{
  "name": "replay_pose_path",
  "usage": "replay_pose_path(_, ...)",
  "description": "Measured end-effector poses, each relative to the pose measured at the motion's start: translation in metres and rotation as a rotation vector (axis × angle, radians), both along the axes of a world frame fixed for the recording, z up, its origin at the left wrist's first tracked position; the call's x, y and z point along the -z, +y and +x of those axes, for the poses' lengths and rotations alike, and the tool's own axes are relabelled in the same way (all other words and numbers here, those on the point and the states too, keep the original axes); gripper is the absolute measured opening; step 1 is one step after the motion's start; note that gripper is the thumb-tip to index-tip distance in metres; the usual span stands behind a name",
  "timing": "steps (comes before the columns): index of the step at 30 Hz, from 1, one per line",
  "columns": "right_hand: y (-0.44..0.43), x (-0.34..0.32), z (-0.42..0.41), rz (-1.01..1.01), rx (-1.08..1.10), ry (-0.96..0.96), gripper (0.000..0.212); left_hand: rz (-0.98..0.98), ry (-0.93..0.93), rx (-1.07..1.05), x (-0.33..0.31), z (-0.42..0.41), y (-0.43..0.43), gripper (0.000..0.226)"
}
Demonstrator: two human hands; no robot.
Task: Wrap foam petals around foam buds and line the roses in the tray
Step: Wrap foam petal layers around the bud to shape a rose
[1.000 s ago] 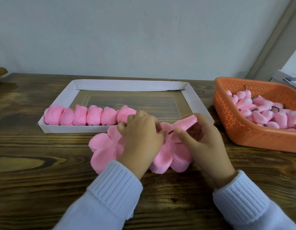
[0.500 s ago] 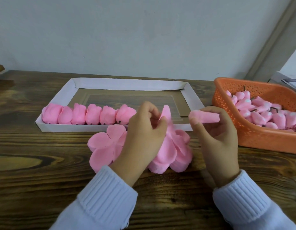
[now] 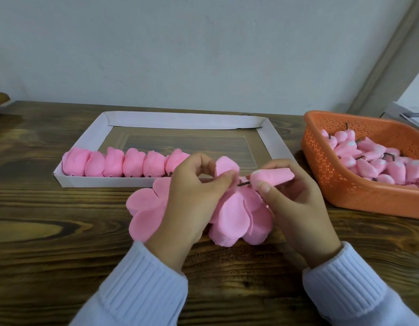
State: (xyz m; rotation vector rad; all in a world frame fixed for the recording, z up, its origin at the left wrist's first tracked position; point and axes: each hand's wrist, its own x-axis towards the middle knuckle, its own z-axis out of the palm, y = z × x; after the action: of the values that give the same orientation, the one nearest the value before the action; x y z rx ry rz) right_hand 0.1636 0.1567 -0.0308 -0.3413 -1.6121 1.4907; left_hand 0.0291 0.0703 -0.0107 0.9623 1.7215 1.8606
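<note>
- At the centre of the head view, the right hand (image 3: 295,203) pinches a pink cone-shaped foam bud (image 3: 273,176) between thumb and fingers, above the dark wooden surface (image 3: 51,255).
- Its long axis lies nearly level, running left to right. The short dark wire stem (image 3: 243,184) points left and slightly down towards the left hand (image 3: 192,196), and the blunt end points right towards the basket.
- Just beside the stem tip, the left hand's thumb and fingers pinch a pink flower-shaped foam petal sheet (image 3: 226,167), with one lobe standing up above the fingers.
- Under both hands, a loose stack of pink foam petal sheets (image 3: 234,217) lies flat on the surface, partly covered by the left hand and wrist.
- Behind the hands sits a shallow white cardboard tray (image 3: 180,120). Six finished pink foam roses (image 3: 123,162) line its near wall from the left corner, side by side and touching. The left hand hides the near wall beyond the sixth.
- To the right, apart from the tray, an orange perforated plastic basket (image 3: 333,180) holds a heap of pink buds with dark stems (image 3: 380,161).
- White ribbed sleeves (image 3: 138,285) cover both wrists.
</note>
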Motion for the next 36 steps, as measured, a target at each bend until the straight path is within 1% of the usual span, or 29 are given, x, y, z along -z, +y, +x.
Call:
replay_pose_path(2, 0.0006, 0.0004, 0.0002, -0.02, -0.005, -0.007, 0.022, -0.001, -0.056, 0.017, 0.0036, -0.0011, 0.0007, 0.03)
replay_pose_path(5, 0.0, -0.0007, 0.0003, -0.063, -0.067, 0.017, 0.027, 0.018, -0.146, 0.07, 0.0052, -0.0018, 0.0003, 0.012)
replay_pose_path(6, -0.0002, -0.0014, 0.0002, -0.072, -0.079, 0.026, 0.031, 0.031, -0.173, 0.093, 0.0047, -0.0015, -0.0002, 0.01)
replay_pose_path(8, -0.001, -0.0031, 0.0005, -0.077, -0.094, 0.047, 0.034, 0.064, -0.197, 0.136, 0.0036, 0.0003, -0.0015, 0.019)
replay_pose_path(12, -0.0028, -0.0053, 0.0001, -0.099, -0.105, 0.054, 0.036, 0.121, -0.161, 0.106, 0.002, 0.0006, -0.0021, 0.022)
replay_pose_path(14, -0.0037, -0.0065, 0.0014, -0.046, -0.067, 0.017, 0.03, 0.124, -0.171, 0.109, 0.0032, -0.0003, -0.0024, 0.024)
replay_pose_path(16, -0.0048, -0.0082, 0.0029, 0.054, -0.012, -0.038, 0.023, 0.115, -0.18, 0.116, 0.0034, -0.0006, -0.0029, 0.028)
replay_pose_path(18, -0.0059, -0.0089, 0.0036, 0.146, 0.026, -0.084, 0.022, 0.082, -0.158, 0.085, 0.0059, -0.0007, -0.0023, 0.038)
replay_pose_path(20, -0.0061, -0.0074, 0.0031, 0.215, 0.08, -0.131, 0.023, 0.047, -0.167, 0.069, 0.0084, -0.0014, -0.0017, 0.04)
replay_pose_path(23, -0.0057, -0.0039, 0.0019, 0.26, 0.151, -0.173, 0.022, 0.016, -0.271, 0.132, 0.0091, -0.0021, -0.002, 0.033)
replay_pose_path(26, -0.0038, -0.0017, 0.0013, 0.256, 0.191, -0.158, 0.021, 0.028, -0.436, 0.255, 0.0068, -0.0024, -0.0027, 0.018)
replay_pose_path(28, -0.0025, -0.0006, 0.0008, 0.235, 0.207, -0.133, 0.021, 0.055, -0.478, 0.295, 0.0049, -0.0025, -0.0031, 0.016)
replay_pose_path(31, -0.0027, -0.0009, 0.0003, 0.234, 0.229, -0.104, 0.021, 0.063, -0.459, 0.25, 0.0055, -0.0022, -0.0025, 0.018)
replay_pose_path(33, -0.0036, -0.0026, 0.0011, 0.261, 0.246, -0.094, 0.02, 0.063, -0.439, 0.196, 0.0071, -0.0015, -0.0012, 0.008)
replay_pose_path(36, -0.0039, -0.0051, 0.0023, 0.322, 0.269, -0.073, 0.021, 0.033, -0.386, 0.084, 0.0101, -0.0015, 0.0009, 0.014)
